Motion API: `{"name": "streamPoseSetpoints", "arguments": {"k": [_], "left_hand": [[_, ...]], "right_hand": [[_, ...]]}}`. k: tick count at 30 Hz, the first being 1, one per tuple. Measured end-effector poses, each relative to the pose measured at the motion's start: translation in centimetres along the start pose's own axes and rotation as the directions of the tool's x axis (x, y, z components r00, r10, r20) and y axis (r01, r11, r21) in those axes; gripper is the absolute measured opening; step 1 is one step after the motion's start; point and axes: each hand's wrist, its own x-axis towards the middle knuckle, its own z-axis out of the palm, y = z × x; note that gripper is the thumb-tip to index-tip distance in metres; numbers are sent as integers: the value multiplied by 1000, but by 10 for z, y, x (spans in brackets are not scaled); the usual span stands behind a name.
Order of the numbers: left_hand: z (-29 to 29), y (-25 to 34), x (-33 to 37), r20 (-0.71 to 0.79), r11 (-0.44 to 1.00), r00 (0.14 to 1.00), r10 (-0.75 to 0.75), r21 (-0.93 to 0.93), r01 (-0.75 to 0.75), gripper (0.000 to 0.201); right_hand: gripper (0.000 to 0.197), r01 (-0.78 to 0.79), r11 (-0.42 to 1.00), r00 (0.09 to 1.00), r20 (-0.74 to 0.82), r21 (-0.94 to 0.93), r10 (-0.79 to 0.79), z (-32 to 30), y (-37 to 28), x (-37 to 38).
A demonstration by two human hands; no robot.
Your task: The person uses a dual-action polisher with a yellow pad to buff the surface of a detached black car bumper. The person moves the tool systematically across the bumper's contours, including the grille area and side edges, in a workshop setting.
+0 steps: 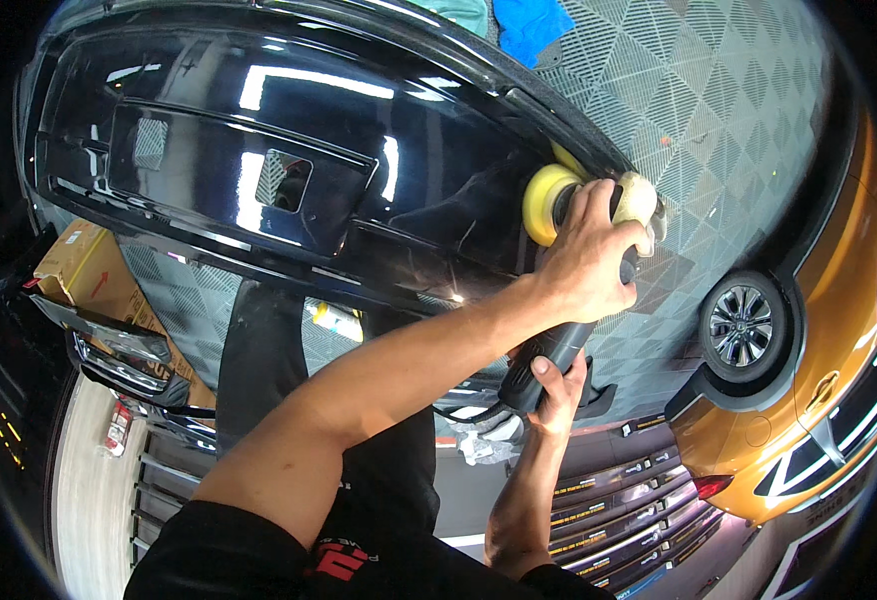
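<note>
Head view: right of centre, a black polisher (564, 345) is clasped near its yellow foam pad (538, 210) by the left hand (589, 262) and around its body by the right hand (558, 395), so polishing of the glossy black car panel (339, 130), upper left, seems underway, its finished share indeterminable.

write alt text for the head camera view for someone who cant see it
The left hand, near a yellow pad, and the right hand, farther back, hold a black power polisher at the right end of a glossy black panel. An orange car stands at the picture's right.
</note>
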Motion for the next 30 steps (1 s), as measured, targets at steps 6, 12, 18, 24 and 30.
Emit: {"name": "streamPoseSetpoints", "arguments": {"k": [6,12,18,24,30], "left_hand": [[-62,10,1,-90,998,996,-19,56,24,53],[-135,20,2,-158,992,986,-50,107,67,53],[-184,21,3,-251,991,968,-18,127,51,54],[-228,22,3,-296,985,953,-71,130,113,55],[-279,24,4,-385,990,922,-35,113,85,54]], "right_hand": [[75,5,998,993,119,-56,1,40,-5,-1],[78,52,986,973,232,-159,-14,91,-10,2],[76,50,985,951,309,-166,4,143,-23,4],[78,57,963,935,351,-264,41,179,-31,7],[86,93,929,925,377,-358,53,221,-26,9]]}}
